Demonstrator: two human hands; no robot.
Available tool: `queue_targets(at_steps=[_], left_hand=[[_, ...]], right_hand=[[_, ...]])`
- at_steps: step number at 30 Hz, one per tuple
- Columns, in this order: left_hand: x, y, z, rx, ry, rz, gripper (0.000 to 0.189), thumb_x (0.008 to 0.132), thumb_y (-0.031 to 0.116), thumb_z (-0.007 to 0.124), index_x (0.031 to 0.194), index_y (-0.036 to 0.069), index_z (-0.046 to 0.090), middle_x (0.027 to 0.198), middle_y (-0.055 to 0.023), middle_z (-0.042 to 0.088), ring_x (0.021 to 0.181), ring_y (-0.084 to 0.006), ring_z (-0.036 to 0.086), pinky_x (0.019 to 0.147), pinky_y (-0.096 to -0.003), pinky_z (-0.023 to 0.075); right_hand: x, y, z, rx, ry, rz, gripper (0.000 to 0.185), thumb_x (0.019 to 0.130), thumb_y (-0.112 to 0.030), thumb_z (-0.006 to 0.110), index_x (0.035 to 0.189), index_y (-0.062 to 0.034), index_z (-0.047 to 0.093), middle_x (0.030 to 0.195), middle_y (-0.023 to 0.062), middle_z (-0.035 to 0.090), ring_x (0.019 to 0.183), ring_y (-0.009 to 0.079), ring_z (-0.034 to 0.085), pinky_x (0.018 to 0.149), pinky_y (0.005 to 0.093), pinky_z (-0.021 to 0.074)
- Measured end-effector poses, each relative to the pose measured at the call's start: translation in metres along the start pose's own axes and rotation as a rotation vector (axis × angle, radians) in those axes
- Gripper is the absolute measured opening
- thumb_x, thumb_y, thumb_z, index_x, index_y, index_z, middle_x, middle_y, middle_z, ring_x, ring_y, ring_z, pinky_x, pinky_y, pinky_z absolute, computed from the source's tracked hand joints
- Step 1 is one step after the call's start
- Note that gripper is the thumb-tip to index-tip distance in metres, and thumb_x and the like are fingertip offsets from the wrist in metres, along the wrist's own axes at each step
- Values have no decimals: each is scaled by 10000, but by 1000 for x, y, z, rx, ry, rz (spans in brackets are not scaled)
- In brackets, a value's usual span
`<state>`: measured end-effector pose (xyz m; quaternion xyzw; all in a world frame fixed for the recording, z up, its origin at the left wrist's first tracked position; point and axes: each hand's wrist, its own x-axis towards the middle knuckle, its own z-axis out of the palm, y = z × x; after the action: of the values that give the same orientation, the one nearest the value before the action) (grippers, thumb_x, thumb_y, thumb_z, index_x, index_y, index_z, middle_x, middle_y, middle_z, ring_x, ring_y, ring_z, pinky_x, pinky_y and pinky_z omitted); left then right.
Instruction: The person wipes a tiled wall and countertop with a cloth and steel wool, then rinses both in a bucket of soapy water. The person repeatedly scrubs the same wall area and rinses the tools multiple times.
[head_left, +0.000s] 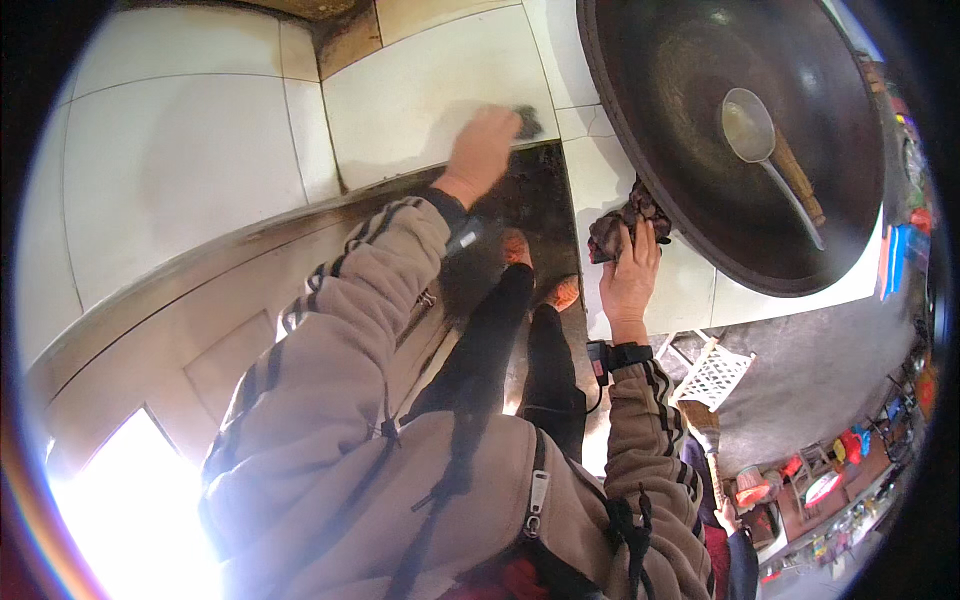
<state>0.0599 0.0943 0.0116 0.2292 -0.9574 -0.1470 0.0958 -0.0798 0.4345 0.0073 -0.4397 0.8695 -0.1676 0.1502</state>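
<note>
My left hand (484, 150), blurred, grips a dark scrubbing pad (529, 122) against the white tiled counter (420, 97), close to its inner edge. The pad's exact kind is too smeared to tell. On the tiles to the right, my right hand (631, 274) presses its fingers around a crumpled dark cloth (619, 229). That cloth touches the rim of a large black wok (690, 97). Inside the wok lie a metal ladle (748, 124) and a brown stick-like handle (799, 180), partly covered by the ladle.
Below the counter is a dark gap (540, 180) where my feet stand. A white folding stool (716, 375) stands on the grey floor to the right. Behind it, another person's hand (726, 517) holds a broom (701, 427). Colourful items crowd the far right.
</note>
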Motion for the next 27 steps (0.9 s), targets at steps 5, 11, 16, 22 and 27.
queue_targets(at_steps=[5, 11, 16, 22, 27], left_hand=[[-82, -98, -44, 79, 14, -128, 367, 940, -3, 682, 1303, 16, 726, 1325, -184, 687, 1282, -444, 611, 1083, -513, 548], [-96, -126, -65, 182, 180, -501, 322, 928, 5, 667, 1238, 16, 750, 1262, -195, 703, 1233, -438, 623, 1081, -530, 528], [-19, -4, 23, -47, 247, -207, 340, 914, 0, 654, 1242, 39, 730, 1241, -171, 702, 1206, -435, 625, 1028, -531, 551], [52, -62, -5, -17, 216, -115, 287, 946, 29, 653, 1210, 35, 764, 1174, -168, 723, 1156, -430, 632, 1003, -527, 551], [39, -63, -8, 84, 48, -205, 320, 946, 26, 656, 1246, 43, 767, 1214, -167, 715, 1175, -427, 632, 1018, -513, 556]], right_hand=[[0, 1, -3, 43, -18, 1, 710, 897, -70, 753, 1583, -54, 571, 1785, 182, 410, 1695, 403, 311, 1380, 584, 259], [1, -1, -1, 53, 41, -2, 722, 866, -36, 752, 1568, -47, 583, 1783, 187, 417, 1689, 410, 323, 1369, 620, 259], [2, -1, 2, 64, 50, -18, 713, 865, -40, 734, 1562, -26, 582, 1776, 207, 422, 1682, 436, 326, 1366, 628, 262], [3, 2, 3, 12, 29, -42, 694, 870, -48, 732, 1551, -31, 596, 1773, 214, 430, 1681, 440, 333, 1356, 637, 276], [5, -3, 2, 57, 55, -34, 710, 858, -44, 742, 1552, -30, 593, 1775, 209, 426, 1681, 438, 331, 1353, 643, 277]])
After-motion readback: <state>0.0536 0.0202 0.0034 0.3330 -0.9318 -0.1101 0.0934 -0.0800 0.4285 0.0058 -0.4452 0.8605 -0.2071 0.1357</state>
